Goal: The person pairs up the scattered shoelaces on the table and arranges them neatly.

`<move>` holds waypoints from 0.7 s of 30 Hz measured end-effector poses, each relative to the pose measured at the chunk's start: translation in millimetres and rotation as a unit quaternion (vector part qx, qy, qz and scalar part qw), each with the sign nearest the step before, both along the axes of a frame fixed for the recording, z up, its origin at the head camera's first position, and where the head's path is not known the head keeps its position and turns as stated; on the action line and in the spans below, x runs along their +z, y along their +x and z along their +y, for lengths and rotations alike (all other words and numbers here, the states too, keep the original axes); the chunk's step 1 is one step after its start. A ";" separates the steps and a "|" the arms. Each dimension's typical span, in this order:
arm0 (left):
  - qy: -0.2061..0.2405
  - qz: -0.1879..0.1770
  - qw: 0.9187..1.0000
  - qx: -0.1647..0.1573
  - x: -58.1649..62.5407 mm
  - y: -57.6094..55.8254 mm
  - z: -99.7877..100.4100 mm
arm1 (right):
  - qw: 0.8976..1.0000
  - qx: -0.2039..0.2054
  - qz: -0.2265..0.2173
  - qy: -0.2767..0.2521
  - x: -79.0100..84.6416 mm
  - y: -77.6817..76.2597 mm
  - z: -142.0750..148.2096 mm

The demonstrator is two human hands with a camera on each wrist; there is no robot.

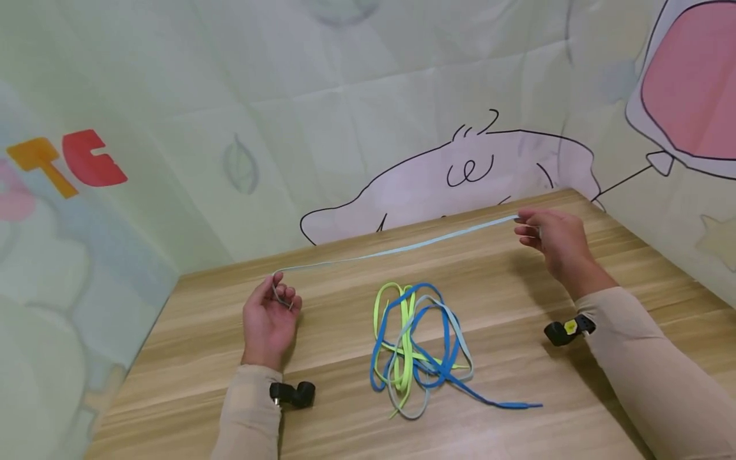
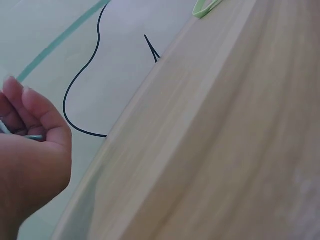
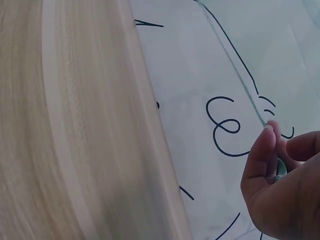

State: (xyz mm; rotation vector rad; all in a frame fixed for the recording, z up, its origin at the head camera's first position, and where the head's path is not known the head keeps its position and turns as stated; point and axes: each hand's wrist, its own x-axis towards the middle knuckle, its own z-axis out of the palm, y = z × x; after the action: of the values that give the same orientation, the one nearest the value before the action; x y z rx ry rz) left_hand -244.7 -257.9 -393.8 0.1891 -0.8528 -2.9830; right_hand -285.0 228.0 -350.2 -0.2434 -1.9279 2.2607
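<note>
A flat light-blue shoelace (image 1: 402,248) is stretched nearly straight above the table between both hands. My left hand (image 1: 270,322) pinches one end between thumb and fingertips, palm turned up, and its tip trails down across the curled fingers. The right hand (image 1: 554,243) pinches the other end, held higher and farther back. In the left wrist view the lace (image 2: 60,45) rises away from the fingertips; in the right wrist view a bit of lace (image 3: 280,170) shows inside the curled fingers. Between the hands and nearer me lies a loose tangle of shoelaces (image 1: 443,365), blue, yellow-green and pale grey-blue.
The wooden table (image 1: 190,338) ends at its back edge against a printed cloth wall (image 1: 259,153). A second cloth wall rises along the right side. One blue lace tip (image 1: 517,405) points right from the tangle. Each wrist carries a small black camera (image 1: 293,394).
</note>
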 end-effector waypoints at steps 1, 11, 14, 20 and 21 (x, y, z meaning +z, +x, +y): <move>-0.004 -0.002 1.000 -0.001 -0.1 -0.5 0.4 | 1.000 0.006 0.000 0.000 -0.8 -0.2 -0.4; -0.048 -0.015 0.999 -0.001 1.6 -4.6 2.4 | 0.999 0.042 -0.006 0.031 -4.1 -2.3 -5.9; -0.059 -0.021 0.998 -0.006 2.4 -5.5 1.5 | 0.997 0.053 -0.014 0.052 -3.7 -3.3 -8.0; -0.082 -0.044 0.996 -0.017 1.7 -5.0 -1.2 | 0.994 0.081 -0.027 0.071 -5.2 -4.5 -12.1; -0.084 -0.046 0.995 -0.018 1.6 -5.2 -1.5 | 0.993 0.084 -0.029 0.074 -5.5 -4.8 -12.2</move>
State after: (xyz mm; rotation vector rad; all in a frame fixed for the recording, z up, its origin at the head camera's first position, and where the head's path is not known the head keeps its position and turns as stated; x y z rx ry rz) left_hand -249.9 -259.4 -392.2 0.3098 -1.1237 -2.9347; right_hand -289.8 215.8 -355.7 -0.1325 -2.2118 2.2171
